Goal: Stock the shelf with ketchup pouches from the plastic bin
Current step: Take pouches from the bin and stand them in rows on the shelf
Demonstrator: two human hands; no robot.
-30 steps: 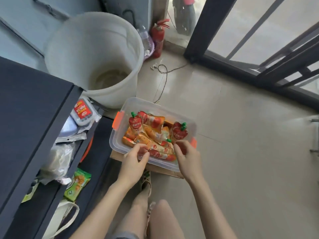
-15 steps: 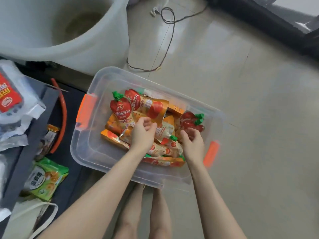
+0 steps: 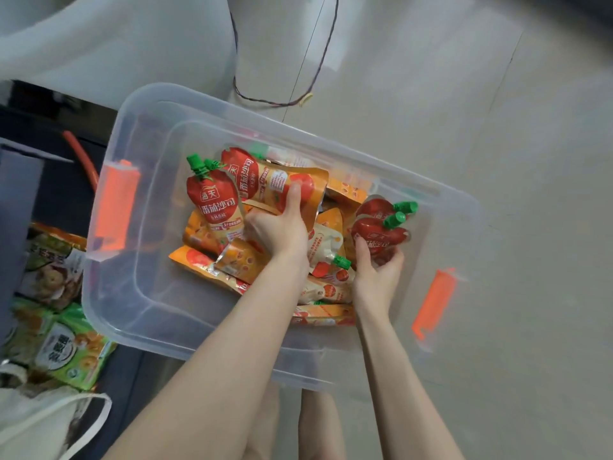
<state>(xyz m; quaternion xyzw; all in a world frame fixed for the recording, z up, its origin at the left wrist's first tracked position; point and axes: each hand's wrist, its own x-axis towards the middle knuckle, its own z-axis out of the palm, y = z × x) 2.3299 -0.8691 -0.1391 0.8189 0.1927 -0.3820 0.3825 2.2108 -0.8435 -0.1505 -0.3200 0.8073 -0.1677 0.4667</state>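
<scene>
Ketchup pouches (image 3: 238, 263) lie heaped in the middle of the clear plastic bin (image 3: 132, 293), which sits on the floor (image 3: 497, 127) w/ an orange latch (image 3: 116, 207) at each short end. The left hand (image 3: 282, 230) is down in the heap, fingers curled, thumb pressed flat across the front of the top pouch (image 3: 265, 180), which lies sideways, cap end to the left. Touching that hand's left side is a tilted pouch (image 3: 215, 207), green cap up; can't tell if the hand has hold of it too. The right hand (image 3: 378, 273) is at the heap's right edge, fingers & thumb curled round the btm of a pair of pouches (image 3: 378, 234), their green caps pointing up-right. The dark shelf (image 3: 56, 194) is just left of the bin, w/ green snack packs (image 3: 63, 346) on it.
</scene>
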